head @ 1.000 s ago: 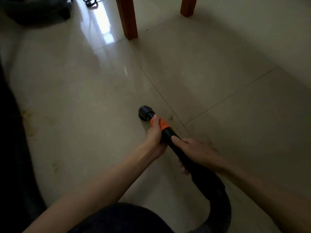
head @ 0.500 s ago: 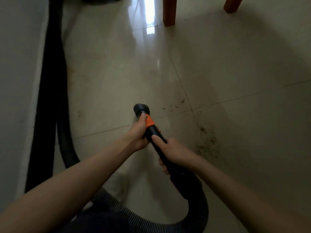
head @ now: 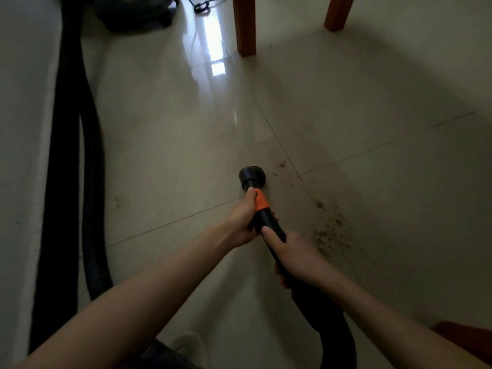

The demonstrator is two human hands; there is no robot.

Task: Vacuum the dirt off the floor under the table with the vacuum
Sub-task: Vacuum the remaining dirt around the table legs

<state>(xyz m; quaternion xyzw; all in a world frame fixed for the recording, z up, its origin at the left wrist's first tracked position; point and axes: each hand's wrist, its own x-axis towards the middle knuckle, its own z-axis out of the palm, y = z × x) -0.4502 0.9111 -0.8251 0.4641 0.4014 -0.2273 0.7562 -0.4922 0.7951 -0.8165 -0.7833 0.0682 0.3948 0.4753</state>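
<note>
**Both hands on the vacuum nozzle, dirt just to its right**

The left hand [head: 241, 219] grips the black nozzle [head: 253, 178] at its orange band [head: 260, 202]; the right hand [head: 295, 255] grips the tube lower down. Brown dirt [head: 331, 230] speckles the glossy tiled floor [head: 173, 155] beside them. A black hose [head: 90, 182] runs along the left wall toward the vacuum body [head: 133, 14], near two wooden table legs [head: 244, 25]

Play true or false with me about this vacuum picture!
1. Both hands hold the vacuum tube. True.
2. The nozzle sits on top of the big dirt patch. False: the patch lies to its right.
3. The left hand touches the orange band. True.
4. The table legs are blue metal. False: they look like brown wood.
5. The right hand is nearer the nozzle than the left. False: it is further back.
</note>
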